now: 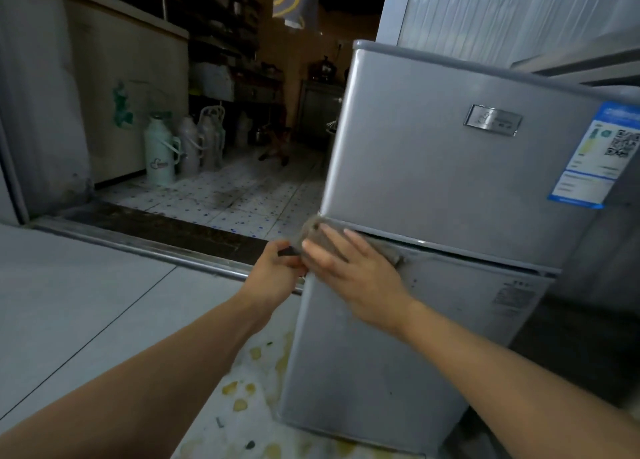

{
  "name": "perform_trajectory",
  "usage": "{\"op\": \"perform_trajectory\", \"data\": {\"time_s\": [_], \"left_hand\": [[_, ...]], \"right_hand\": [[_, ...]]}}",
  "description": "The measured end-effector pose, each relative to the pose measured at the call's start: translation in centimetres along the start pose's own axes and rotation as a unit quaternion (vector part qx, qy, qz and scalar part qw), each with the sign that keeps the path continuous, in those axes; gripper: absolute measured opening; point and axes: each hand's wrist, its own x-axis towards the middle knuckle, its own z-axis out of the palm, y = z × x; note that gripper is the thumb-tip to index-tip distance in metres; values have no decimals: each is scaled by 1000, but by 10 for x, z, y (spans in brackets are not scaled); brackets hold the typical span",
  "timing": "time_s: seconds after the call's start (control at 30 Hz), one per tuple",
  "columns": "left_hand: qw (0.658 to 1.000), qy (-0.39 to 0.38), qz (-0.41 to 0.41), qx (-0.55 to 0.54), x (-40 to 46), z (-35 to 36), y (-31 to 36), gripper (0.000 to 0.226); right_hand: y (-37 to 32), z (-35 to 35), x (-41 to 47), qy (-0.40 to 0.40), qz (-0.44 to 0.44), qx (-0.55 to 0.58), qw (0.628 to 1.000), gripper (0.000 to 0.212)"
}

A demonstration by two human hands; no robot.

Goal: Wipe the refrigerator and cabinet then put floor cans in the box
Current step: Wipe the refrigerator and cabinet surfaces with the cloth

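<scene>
Where the two doors of the small silver two-door refrigerator (433, 181) meet, the person's right hand (349, 268) lies flat and spread, fingers extended, pressing a grey-brown cleaning cloth (320, 236) against the seam at the left front corner. The cloth bunches above the fingertips and trails rightward along the gap under the upper door. Just beside it, the left hand (277, 268) is curled closed at the refrigerator's left edge, gripping something small and dark between thumb and fingers; what it is I cannot tell, though it touches the cloth's edge. Both forearms are bare and reach in from the lower part of the view.

The upper door carries a small metal brand badge (493, 120) and, at its right side, a blue and white energy label (595, 157) with a QR code. The lower door looks scuffed and dusty.

The refrigerator stands on a pale speckled floor patch (242, 406) with yellowish blotches, beside plain grey floor tiles (86, 302). Beyond a metal door threshold (138, 243), a dim room has a white floor dotted with blue. There, several thermos flasks stand together; the nearest is a pale green thermos flask (159, 150), next to a cream chest cabinet (128, 105) bearing a green print.
</scene>
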Motion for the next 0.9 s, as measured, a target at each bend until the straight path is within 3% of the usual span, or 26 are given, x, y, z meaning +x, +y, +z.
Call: {"op": "perform_trajectory", "data": {"time_s": [0.13, 0.27, 0.37, 0.5, 0.63, 0.77, 0.9], "left_hand": [[995, -31, -20, 89, -13, 2, -4, 66], [995, -15, 35, 94, -17, 3, 10, 48], [992, -18, 89, 89, -13, 11, 29, 60], [977, 61, 152, 138, -12, 35, 31, 65], [941, 128, 200, 240, -11, 54, 19, 72], [934, 173, 189, 247, -4, 65, 19, 75], [927, 199, 199, 247, 3, 69, 16, 75]], "right_hand": [[-32, 3, -37, -108, -43, -1, 993, 77], [7, -1, -28, 3, 10, -19, 1000, 63], [52, -6, -12, 100, 122, -26, 987, 57], [36, 12, -29, 118, 181, 3, 976, 64], [-22, 36, -84, 45, 90, 16, 995, 70], [-8, 32, -96, 36, 40, 6, 999, 70], [58, 23, -85, 138, 229, -12, 964, 64]]}}
